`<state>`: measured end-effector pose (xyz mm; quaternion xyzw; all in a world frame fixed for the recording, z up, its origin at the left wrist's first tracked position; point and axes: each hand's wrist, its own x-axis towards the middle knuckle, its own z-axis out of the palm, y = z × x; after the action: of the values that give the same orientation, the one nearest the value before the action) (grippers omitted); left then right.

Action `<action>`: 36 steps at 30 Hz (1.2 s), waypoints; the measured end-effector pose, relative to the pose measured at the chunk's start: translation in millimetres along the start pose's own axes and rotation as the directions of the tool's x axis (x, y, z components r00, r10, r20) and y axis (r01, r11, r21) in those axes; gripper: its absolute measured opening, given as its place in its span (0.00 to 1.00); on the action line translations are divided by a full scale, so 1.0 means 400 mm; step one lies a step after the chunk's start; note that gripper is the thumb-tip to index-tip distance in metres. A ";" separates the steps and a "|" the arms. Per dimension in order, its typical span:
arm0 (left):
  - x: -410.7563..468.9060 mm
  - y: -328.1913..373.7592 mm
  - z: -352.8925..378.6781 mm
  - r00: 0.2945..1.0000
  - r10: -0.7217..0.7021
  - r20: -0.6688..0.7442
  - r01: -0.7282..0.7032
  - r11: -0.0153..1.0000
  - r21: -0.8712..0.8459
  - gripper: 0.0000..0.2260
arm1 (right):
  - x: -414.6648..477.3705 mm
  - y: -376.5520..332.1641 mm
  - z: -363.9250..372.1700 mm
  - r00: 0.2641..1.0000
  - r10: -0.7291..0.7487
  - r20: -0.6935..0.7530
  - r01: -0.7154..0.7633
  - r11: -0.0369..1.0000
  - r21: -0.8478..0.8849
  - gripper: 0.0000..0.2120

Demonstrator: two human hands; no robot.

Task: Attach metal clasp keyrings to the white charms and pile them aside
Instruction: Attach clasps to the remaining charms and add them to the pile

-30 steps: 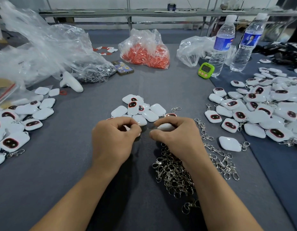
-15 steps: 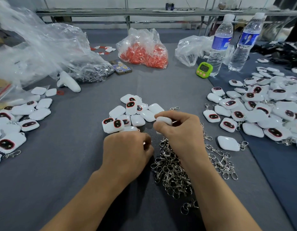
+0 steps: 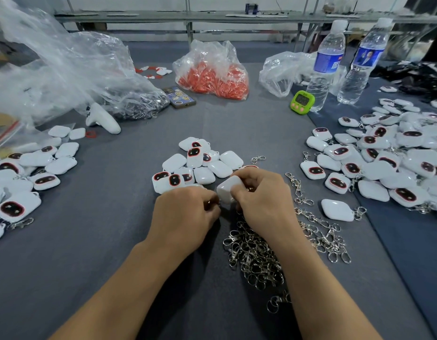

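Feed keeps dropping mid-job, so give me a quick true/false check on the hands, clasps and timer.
The right hand grips a white charm. True.
The left hand lies flat and open. False: its fingers curl, pinching a small keyring beside the charm.
The loose clasp pile lies under the right wrist. True.
The green timer stands far left. False: it stands at the right beside a water bottle.
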<state>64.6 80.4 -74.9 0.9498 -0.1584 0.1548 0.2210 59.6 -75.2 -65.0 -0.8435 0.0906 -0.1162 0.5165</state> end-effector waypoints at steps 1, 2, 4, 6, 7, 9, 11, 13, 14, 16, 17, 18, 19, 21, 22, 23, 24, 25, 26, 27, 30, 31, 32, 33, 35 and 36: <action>0.001 -0.001 -0.001 1.000 -0.002 0.011 0.002 1.000 -0.019 0.12 | 0.000 0.000 -0.001 1.000 -0.001 0.006 0.001 1.000 -0.011 0.08; 0.002 -0.002 -0.002 1.000 -0.005 0.021 0.006 0.999 -0.040 0.12 | 0.000 0.000 -0.002 1.000 0.000 0.010 0.000 1.000 -0.020 0.09; 0.002 -0.005 -0.003 0.999 -0.009 0.039 0.011 0.997 -0.073 0.11 | -0.001 0.002 -0.005 1.000 0.002 0.018 -0.001 0.999 -0.039 0.09; 0.003 -0.009 -0.004 0.998 -0.009 0.056 0.014 0.996 -0.089 0.09 | -0.001 0.003 -0.007 1.000 -0.003 0.029 0.005 0.998 -0.064 0.12; 0.004 -0.010 -0.004 0.998 -0.010 0.062 0.016 0.996 -0.093 0.10 | -0.001 0.003 -0.008 0.999 -0.003 0.034 0.006 0.997 -0.073 0.12; 0.006 -0.009 -0.005 0.997 -0.013 0.079 0.020 0.997 -0.080 0.13 | -0.002 0.000 -0.011 0.999 -0.003 0.033 0.006 0.997 -0.081 0.13; 0.008 -0.006 -0.005 0.996 -0.019 0.089 0.024 0.998 -0.060 0.14 | -0.002 -0.004 -0.013 0.999 -0.011 0.031 0.013 0.996 -0.085 0.13; 0.007 -0.003 -0.005 0.997 -0.022 0.077 0.026 0.999 -0.045 0.14 | -0.003 -0.009 -0.016 0.999 -0.028 0.034 0.031 0.995 -0.090 0.14; 0.005 -0.003 -0.005 0.998 -0.020 0.066 0.023 0.999 -0.033 0.12 | -0.004 -0.011 -0.017 0.999 -0.040 0.035 0.044 0.994 -0.096 0.14; 0.002 -0.004 -0.004 0.999 -0.003 0.037 0.002 1.000 0.006 0.09 | -0.007 -0.013 -0.020 0.997 -0.062 0.044 0.067 0.991 -0.113 0.13; 0.001 -0.002 -0.005 1.000 0.010 0.020 -0.010 0.999 0.034 0.08 | -0.009 -0.016 -0.021 0.996 -0.074 0.050 0.079 0.990 -0.117 0.13; 0.000 0.000 -0.004 1.000 0.022 0.003 -0.022 0.998 0.067 0.08 | -0.012 -0.020 -0.021 0.994 -0.090 0.056 0.096 0.989 -0.113 0.12; 0.000 0.003 -0.003 0.999 0.033 -0.016 -0.032 0.994 0.101 0.08 | -0.014 -0.023 -0.021 0.992 -0.109 0.060 0.115 0.987 -0.109 0.13; -0.002 0.010 -0.002 0.997 0.044 -0.059 -0.034 0.986 0.163 0.08 | -0.019 -0.028 -0.019 0.988 -0.142 0.064 0.148 0.982 -0.115 0.13; -0.002 0.013 -0.002 0.997 0.043 -0.071 -0.028 0.982 0.189 0.08 | -0.020 -0.028 -0.016 0.986 -0.152 0.066 0.159 0.980 -0.118 0.11; -0.004 0.015 -0.003 0.996 0.040 -0.075 -0.024 0.978 0.209 0.08 | -0.021 -0.027 -0.013 0.985 -0.157 0.069 0.165 0.979 -0.120 0.08; -0.004 0.016 -0.003 0.996 0.040 -0.077 -0.021 0.974 0.225 0.08 | -0.022 -0.026 -0.011 0.984 -0.163 0.072 0.171 0.977 -0.126 0.06; -0.004 0.016 -0.003 0.996 0.039 -0.079 -0.019 0.971 0.237 0.08 | -0.022 -0.024 -0.008 0.984 -0.166 0.072 0.174 0.976 -0.130 0.06; -0.005 0.017 -0.004 0.996 0.037 -0.078 -0.017 0.969 0.248 0.08 | -0.022 -0.022 -0.006 0.984 -0.161 0.071 0.169 0.978 -0.125 0.06; -0.005 0.018 -0.006 0.997 0.035 -0.076 -0.015 0.967 0.256 0.09 | -0.022 -0.021 -0.005 0.987 -0.146 0.068 0.153 0.982 -0.115 0.06; -0.005 0.020 -0.009 0.995 0.051 -0.085 -0.027 0.963 0.267 0.10 | -0.020 -0.016 -0.001 0.996 -0.070 0.061 0.073 0.996 -0.055 0.05; -0.005 0.019 -0.010 0.994 0.060 -0.093 -0.033 0.963 0.266 0.10 | -0.019 -0.013 0.002 0.998 -0.033 0.056 0.034 0.999 -0.018 0.05; -0.004 0.017 -0.009 0.992 0.068 -0.108 -0.038 0.965 0.258 0.10 | -0.016 -0.009 0.005 0.999 0.012 0.053 -0.013 1.000 0.019 0.05; -0.004 0.015 -0.010 0.990 0.066 -0.124 -0.035 0.970 0.240 0.09 | -0.011 -0.005 0.007 0.997 0.061 0.056 -0.064 0.997 0.053 0.06; -0.004 0.013 -0.011 0.988 0.026 -0.150 0.000 0.986 0.167 0.08 | -0.003 0.001 0.008 0.987 0.135 0.083 -0.145 0.980 0.136 0.06; -0.004 0.013 -0.012 0.988 -0.004 -0.157 0.022 0.993 0.117 0.08 | 0.000 0.002 0.007 0.983 0.154 0.099 -0.171 0.968 0.186 0.06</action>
<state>60.1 78.7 -69.7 0.9472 -0.1249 0.2364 0.1772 60.6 -73.2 -67.0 -0.7831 0.1260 -0.0461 0.6073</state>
